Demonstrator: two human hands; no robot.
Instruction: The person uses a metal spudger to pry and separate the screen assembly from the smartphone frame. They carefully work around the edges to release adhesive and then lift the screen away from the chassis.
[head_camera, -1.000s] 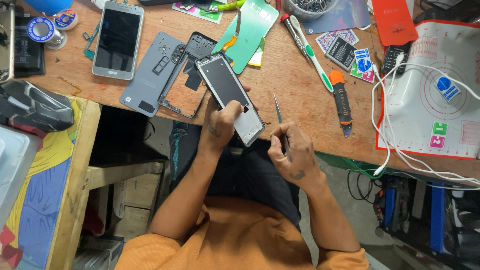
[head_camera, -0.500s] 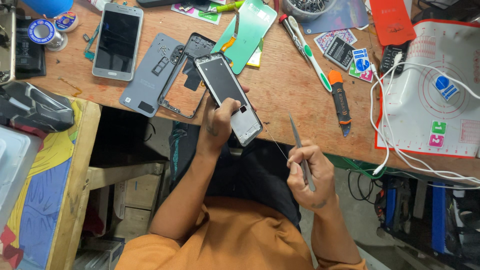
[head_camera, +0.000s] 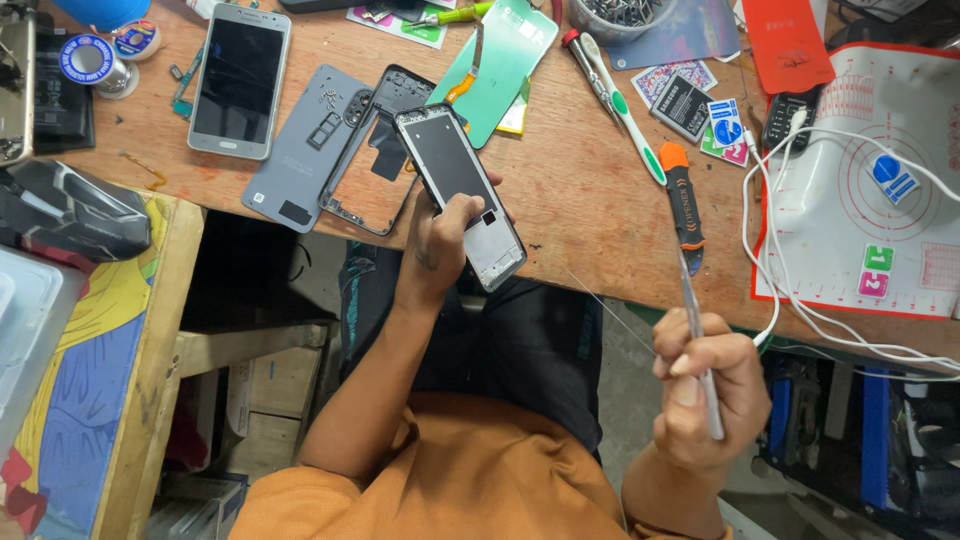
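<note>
My left hand grips an opened phone body with a silver frame, held tilted over the wooden desk's front edge. My right hand is off the desk to the right, over my lap, closed around thin metal tweezers that point up toward the desk. A fine thread-like strand runs from the desk edge toward that hand. A black phone mid-frame and a grey back cover lie just left of the held phone.
A silver phone lies at the back left. A green panel, a green-handled screwdriver, an orange-and-black pry tool and a white mat with cables cover the right side. A yellow side table stands left.
My right hand has drawn away from the phone with the tweezers, moving right and down off the desk. The left hand keeps the phone in place.
</note>
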